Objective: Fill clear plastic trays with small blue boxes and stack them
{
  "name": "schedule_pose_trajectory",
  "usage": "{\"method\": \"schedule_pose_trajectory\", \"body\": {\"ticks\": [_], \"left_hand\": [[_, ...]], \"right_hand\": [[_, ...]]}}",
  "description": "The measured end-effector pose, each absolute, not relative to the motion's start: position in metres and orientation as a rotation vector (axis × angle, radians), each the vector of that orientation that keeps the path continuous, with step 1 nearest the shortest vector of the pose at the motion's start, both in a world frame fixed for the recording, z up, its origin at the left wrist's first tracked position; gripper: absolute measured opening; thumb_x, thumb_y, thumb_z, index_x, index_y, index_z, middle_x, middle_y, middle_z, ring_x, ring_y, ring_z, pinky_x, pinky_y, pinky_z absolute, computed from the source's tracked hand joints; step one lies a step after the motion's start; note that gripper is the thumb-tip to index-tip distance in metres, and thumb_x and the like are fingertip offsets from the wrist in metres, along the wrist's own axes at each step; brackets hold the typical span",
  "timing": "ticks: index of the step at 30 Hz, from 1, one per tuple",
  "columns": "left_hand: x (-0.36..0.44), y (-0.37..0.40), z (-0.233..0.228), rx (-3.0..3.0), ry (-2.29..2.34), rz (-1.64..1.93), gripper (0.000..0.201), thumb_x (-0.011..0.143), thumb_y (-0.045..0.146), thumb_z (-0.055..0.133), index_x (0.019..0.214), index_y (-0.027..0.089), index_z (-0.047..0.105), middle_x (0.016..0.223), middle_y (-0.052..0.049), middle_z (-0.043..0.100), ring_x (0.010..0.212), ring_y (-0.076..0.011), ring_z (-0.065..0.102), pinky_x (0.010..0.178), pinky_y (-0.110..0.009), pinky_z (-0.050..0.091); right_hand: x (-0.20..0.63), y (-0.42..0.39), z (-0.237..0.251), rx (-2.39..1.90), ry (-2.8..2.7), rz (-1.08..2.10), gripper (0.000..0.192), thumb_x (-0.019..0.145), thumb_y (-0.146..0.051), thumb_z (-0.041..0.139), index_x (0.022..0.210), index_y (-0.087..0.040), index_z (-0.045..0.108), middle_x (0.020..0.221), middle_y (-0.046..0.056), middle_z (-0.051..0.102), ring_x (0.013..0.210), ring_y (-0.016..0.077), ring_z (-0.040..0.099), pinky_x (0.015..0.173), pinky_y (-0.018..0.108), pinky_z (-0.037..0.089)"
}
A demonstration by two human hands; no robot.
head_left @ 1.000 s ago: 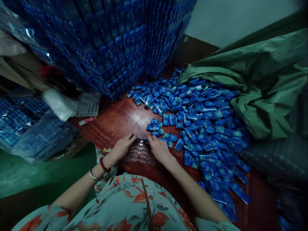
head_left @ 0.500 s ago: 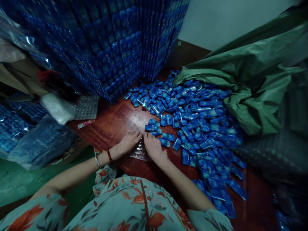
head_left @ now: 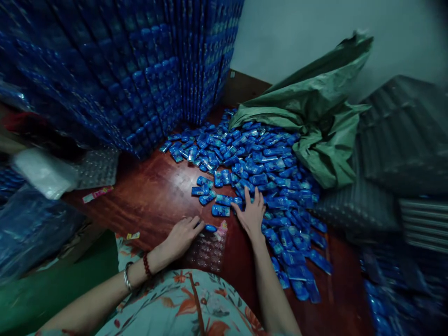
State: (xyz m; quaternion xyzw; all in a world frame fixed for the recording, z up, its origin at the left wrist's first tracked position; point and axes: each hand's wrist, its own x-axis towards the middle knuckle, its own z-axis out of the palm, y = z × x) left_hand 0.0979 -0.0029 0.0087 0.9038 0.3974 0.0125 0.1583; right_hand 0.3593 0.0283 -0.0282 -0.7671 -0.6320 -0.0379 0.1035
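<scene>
A clear plastic tray [head_left: 209, 252] with rows of moulded pockets lies on the reddish-brown table close to my body. My left hand [head_left: 184, 237] rests over its upper left corner, fingers bent and together, thumb hidden. Right at those fingertips a blue packet [head_left: 210, 228] shows edge-on at the tray's top. My right hand [head_left: 251, 215] is open with fingers spread, reaching over the near side of a large heap of small blue packets [head_left: 276, 154]. One blue packet [head_left: 227, 200] lies beside its thumb; another loose packet [head_left: 220, 211] lies just below that.
Tall stacks of filled blue packs [head_left: 150, 88] rise at the back left. A green woven sack [head_left: 315, 121] lies over the heap's far side. Grey trays [head_left: 406, 140] are stacked at the right. Clear trays [head_left: 98, 168] and a pink strip [head_left: 98, 194] lie at the left edge.
My right hand has left the tray's top, moved right and opened over the packets. My left hand stays at the tray. A blue packet now shows there. The view has shifted right.
</scene>
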Motion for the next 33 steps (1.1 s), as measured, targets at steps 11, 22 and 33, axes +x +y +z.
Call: {"method": "schedule_pose_trajectory", "body": {"ticks": [11, 22, 33], "left_hand": [[0.125, 0.002, -0.017, 2.639, 1.081, 0.381, 0.045, 0.087, 0.003, 0.038, 0.128, 0.019, 0.046, 0.113, -0.013, 0.054, 0.103, -0.0216, 0.054, 0.086, -0.037, 0.049], [0.08, 0.022, -0.003, 2.264, 1.402, 0.851, 0.026, 0.093, 0.021, 0.041, 0.112, 0.018, 0.058, 0.103, -0.01, 0.058, 0.094, -0.0189, 0.057, 0.083, -0.033, 0.048], [0.093, 0.057, -0.01, 2.263, 1.774, 0.227, 0.025, 0.085, 0.023, 0.055, 0.106, 0.008, 0.054, 0.098, -0.015, 0.06, 0.09, -0.0264, 0.057, 0.079, -0.039, 0.047]], "right_hand": [[0.331, 0.127, -0.022, -1.579, -2.458, 0.148, 0.061, 0.088, -0.05, 0.044, 0.144, -0.033, 0.028, 0.151, 0.002, 0.026, 0.129, 0.0318, 0.029, 0.098, 0.051, 0.033], [0.295, 0.1, -0.001, -1.358, -2.361, 0.285, 0.031, 0.093, -0.031, 0.042, 0.116, -0.024, 0.062, 0.12, 0.007, 0.061, 0.116, 0.0238, 0.047, 0.098, 0.042, 0.033], [0.274, 0.074, 0.018, -1.823, -2.576, 0.585, 0.04, 0.076, -0.044, 0.067, 0.106, -0.019, 0.06, 0.107, 0.011, 0.056, 0.101, 0.024, 0.054, 0.078, 0.03, 0.042]]}}
